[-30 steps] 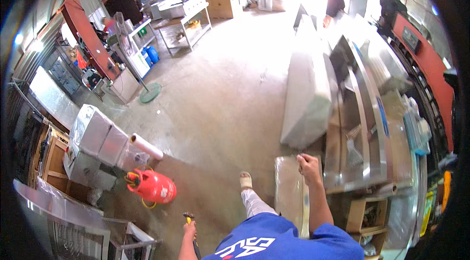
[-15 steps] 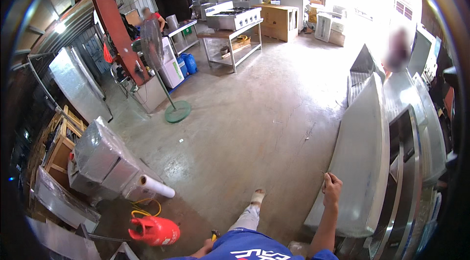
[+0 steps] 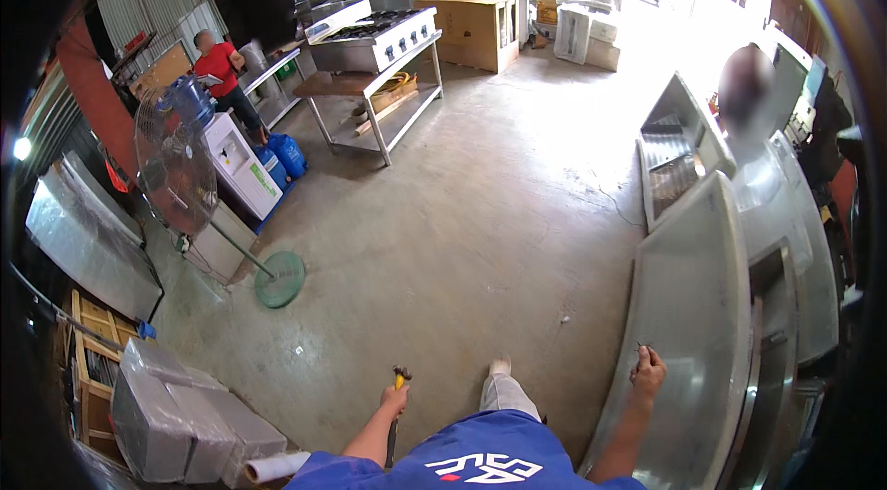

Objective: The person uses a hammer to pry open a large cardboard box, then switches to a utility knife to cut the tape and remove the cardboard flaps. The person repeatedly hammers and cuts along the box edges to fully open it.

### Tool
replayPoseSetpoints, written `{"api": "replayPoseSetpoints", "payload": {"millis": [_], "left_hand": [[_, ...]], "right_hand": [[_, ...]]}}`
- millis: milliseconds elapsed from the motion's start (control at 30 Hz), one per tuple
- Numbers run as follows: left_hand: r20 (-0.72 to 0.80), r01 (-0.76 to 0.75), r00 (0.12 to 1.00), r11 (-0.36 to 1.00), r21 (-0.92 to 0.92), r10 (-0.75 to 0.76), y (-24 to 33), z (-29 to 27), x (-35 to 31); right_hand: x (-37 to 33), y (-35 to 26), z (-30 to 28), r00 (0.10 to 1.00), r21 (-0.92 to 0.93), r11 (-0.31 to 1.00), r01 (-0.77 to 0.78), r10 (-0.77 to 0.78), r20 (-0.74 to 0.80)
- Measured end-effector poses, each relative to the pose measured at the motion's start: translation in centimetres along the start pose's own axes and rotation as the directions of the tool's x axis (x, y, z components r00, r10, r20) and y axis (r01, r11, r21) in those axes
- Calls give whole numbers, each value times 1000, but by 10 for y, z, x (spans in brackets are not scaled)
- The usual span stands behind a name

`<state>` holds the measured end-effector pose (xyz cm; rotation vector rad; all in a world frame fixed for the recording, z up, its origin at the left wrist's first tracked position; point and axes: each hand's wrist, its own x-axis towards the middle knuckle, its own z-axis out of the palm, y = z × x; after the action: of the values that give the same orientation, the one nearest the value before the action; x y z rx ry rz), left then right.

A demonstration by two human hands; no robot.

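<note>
Nearer to the wearer than the pedestal fan (image 3: 189,176) and off to its right, the left hand (image 3: 393,399) holds a hammer (image 3: 400,381) with a yellow neck and dark handle. The fingers curl around the shaft just below the head. The hammer is probably rigid and top-heavy: this high hold should balance it, while the handle's lower end would give more swing.

Farther right of the fan, the right hand's (image 3: 649,372) thumb and forefinger pinch small thin dark pieces (image 3: 644,345), too small to identify; whether the other fingers grip anything, I cannot tell. The pieces look stiff, light and easily dropped, so a fingertip pinch suits them.

Well right of the fan, a long film-wrapped panel (image 3: 688,324) likely limits the right arm's outward reach. Just behind the fan stands a water dispenser (image 3: 242,167); beyond and right, a gas range (image 3: 374,42) on a table (image 3: 356,82). Nearer than the fan are film-wrapped boxes (image 3: 189,421). The fan's green base (image 3: 280,280) could catch a foot.
</note>
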<state>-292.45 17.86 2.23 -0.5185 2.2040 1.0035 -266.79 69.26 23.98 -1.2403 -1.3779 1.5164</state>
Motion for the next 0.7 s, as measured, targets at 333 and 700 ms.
{"api": "replayPoseSetpoints", "payload": {"millis": [333, 700], "left_hand": [[-165, -40, 983, 971, 237, 81, 185, -11, 184], [-45, -114, 990, 951, 288, 132, 429, 14, 416]], "right_hand": [[239, 17, 319, 989, 60, 997, -52, 43, 144], [477, -109, 681, 935, 108, 994, -23, -17, 355]]}}
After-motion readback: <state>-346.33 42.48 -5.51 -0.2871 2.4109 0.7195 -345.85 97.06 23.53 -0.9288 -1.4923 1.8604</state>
